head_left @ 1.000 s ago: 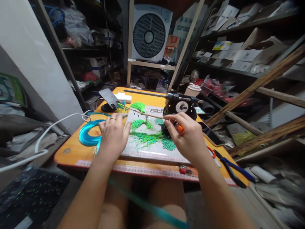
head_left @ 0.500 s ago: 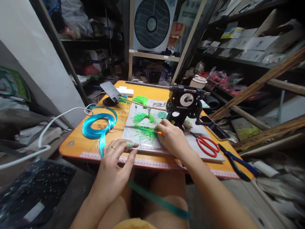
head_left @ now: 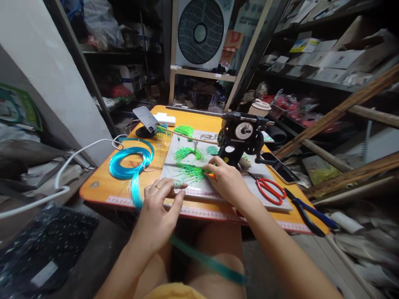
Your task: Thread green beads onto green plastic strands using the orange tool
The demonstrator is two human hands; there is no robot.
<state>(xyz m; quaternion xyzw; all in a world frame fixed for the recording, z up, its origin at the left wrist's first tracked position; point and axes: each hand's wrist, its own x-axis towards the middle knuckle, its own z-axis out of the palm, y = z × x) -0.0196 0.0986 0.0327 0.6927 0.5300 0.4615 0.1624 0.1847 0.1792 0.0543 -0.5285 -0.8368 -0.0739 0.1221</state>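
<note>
My right hand [head_left: 227, 179] is closed at the right end of a bundle of green and blue strands [head_left: 190, 171]. A small orange tool [head_left: 212, 175] sticks out from under its fingers; the rest of it is hidden in the palm. My left hand [head_left: 163, 207] hovers at the front edge of the white board [head_left: 199, 192], thumb and fingers apart, holding nothing I can see. Pale green tape wraps its index finger, and a ring is on another finger. A blue ribbon of strands [head_left: 136, 189] runs from a coil [head_left: 124, 164] past the left wrist and over my lap.
A black hand-crank winding machine [head_left: 241, 135] stands behind my right hand. Red-handled scissors [head_left: 270, 191], blue-and-black pliers [head_left: 308, 211] and a phone [head_left: 282, 168] lie to the right. A bright green tuft [head_left: 184, 131] lies at the back. A measuring tape [head_left: 199, 213] runs along the table's front edge.
My left hand has shifted slightly right and up, closer to the strand bundle. My right hand keeps its grip at nearly the same place. The view has shifted slightly.
</note>
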